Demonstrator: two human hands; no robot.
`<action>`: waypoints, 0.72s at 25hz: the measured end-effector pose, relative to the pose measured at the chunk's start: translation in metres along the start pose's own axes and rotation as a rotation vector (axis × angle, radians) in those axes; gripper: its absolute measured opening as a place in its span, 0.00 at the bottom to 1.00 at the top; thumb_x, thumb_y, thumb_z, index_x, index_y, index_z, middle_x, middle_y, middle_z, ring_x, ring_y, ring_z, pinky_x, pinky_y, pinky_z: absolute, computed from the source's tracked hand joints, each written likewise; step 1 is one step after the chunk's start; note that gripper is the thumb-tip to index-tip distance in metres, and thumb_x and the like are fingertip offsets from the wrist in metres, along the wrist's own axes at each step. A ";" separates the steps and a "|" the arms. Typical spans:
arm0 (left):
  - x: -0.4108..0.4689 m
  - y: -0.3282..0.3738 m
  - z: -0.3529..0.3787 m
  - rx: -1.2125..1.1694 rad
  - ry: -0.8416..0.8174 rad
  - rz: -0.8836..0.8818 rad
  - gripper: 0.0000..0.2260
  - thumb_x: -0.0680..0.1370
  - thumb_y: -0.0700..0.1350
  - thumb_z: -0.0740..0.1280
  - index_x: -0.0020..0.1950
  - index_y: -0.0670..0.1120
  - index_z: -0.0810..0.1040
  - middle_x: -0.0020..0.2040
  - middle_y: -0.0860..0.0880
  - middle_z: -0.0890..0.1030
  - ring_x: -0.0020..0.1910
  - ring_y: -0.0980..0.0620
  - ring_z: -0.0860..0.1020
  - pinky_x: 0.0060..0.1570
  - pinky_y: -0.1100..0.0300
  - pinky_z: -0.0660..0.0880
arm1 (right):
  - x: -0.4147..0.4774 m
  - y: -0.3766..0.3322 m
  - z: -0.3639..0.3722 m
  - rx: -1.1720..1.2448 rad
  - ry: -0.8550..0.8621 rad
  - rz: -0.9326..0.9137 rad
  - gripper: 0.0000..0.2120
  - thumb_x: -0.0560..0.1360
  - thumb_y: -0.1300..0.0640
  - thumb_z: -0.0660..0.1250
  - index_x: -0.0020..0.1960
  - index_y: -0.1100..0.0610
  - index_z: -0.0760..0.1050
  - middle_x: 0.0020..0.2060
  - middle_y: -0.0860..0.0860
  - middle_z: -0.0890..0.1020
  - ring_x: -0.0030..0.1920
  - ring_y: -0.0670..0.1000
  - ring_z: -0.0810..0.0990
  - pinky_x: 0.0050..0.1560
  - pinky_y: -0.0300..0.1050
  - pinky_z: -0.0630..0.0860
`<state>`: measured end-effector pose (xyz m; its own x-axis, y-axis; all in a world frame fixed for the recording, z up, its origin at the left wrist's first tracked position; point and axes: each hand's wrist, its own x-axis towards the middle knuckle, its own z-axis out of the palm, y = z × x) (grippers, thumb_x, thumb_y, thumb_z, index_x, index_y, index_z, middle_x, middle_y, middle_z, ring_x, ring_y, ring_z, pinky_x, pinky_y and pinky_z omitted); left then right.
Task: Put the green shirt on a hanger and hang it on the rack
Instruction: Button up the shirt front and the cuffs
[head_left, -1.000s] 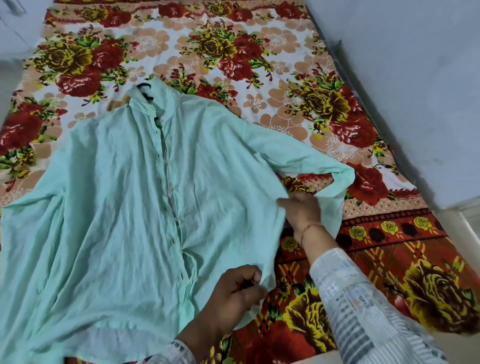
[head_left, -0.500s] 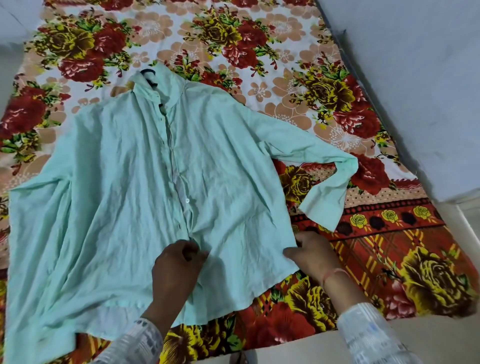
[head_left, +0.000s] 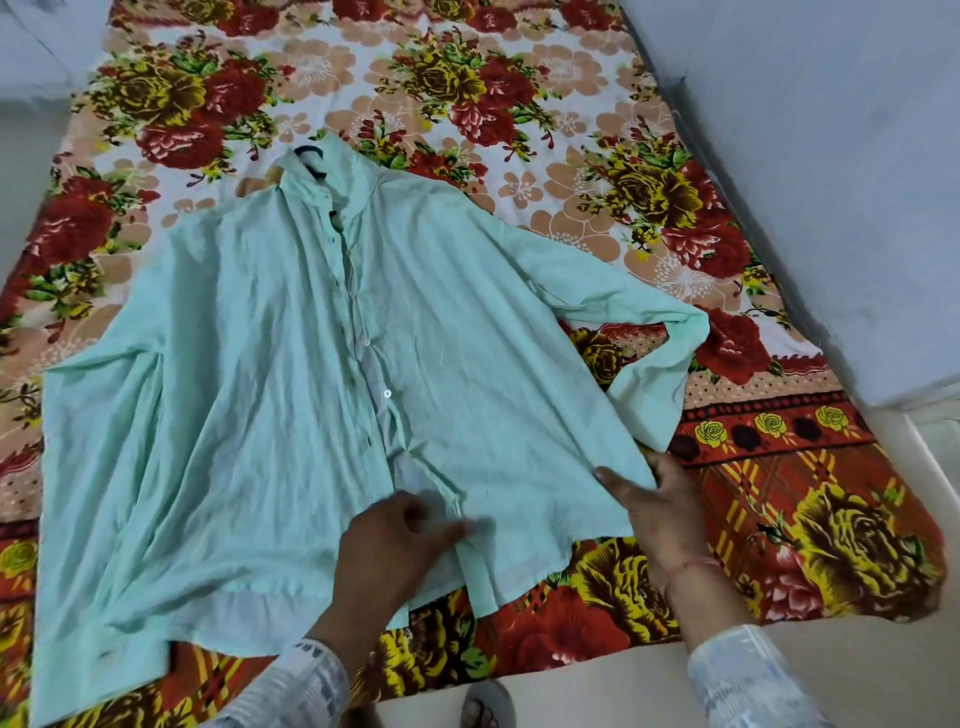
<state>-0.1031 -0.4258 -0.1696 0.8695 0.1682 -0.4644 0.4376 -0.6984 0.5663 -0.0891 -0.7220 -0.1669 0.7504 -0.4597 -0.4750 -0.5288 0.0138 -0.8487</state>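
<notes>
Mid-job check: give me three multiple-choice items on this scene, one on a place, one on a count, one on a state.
1. On the green shirt, the black hanger hook pokes out at the: A hem; B collar; C cuff.
2. Hands touching the shirt: A none; B one; C two.
3. The shirt is: A spread on the bedsheet; B on a rack; C folded small.
Answers: B, the hook shows above the collar; C, left hand and right hand both hold it; A, it lies opened out.
</notes>
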 end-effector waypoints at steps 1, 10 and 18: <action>-0.004 0.003 0.004 0.118 -0.019 0.056 0.19 0.68 0.67 0.79 0.40 0.53 0.80 0.36 0.55 0.82 0.37 0.58 0.80 0.36 0.58 0.75 | -0.003 0.002 0.003 -0.030 -0.013 0.011 0.14 0.71 0.59 0.81 0.56 0.54 0.84 0.49 0.53 0.89 0.49 0.56 0.89 0.49 0.55 0.86; -0.016 0.003 -0.003 -1.394 -0.151 -0.599 0.06 0.78 0.43 0.65 0.42 0.44 0.76 0.37 0.44 0.76 0.39 0.42 0.77 0.41 0.52 0.77 | -0.008 0.005 -0.008 0.266 -0.170 0.175 0.21 0.78 0.55 0.75 0.69 0.59 0.76 0.58 0.54 0.87 0.54 0.55 0.87 0.56 0.58 0.83; -0.031 -0.001 0.004 -0.730 0.084 -0.210 0.18 0.73 0.62 0.79 0.52 0.51 0.82 0.45 0.52 0.83 0.43 0.53 0.82 0.45 0.53 0.79 | -0.022 -0.024 -0.009 -0.497 0.143 -0.464 0.13 0.79 0.46 0.71 0.53 0.56 0.80 0.42 0.49 0.82 0.45 0.55 0.82 0.40 0.43 0.73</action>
<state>-0.1316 -0.4328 -0.1584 0.7530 0.3192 -0.5754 0.6107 -0.0134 0.7918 -0.0968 -0.7197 -0.1342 0.9015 -0.4321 -0.0244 -0.3101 -0.6055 -0.7330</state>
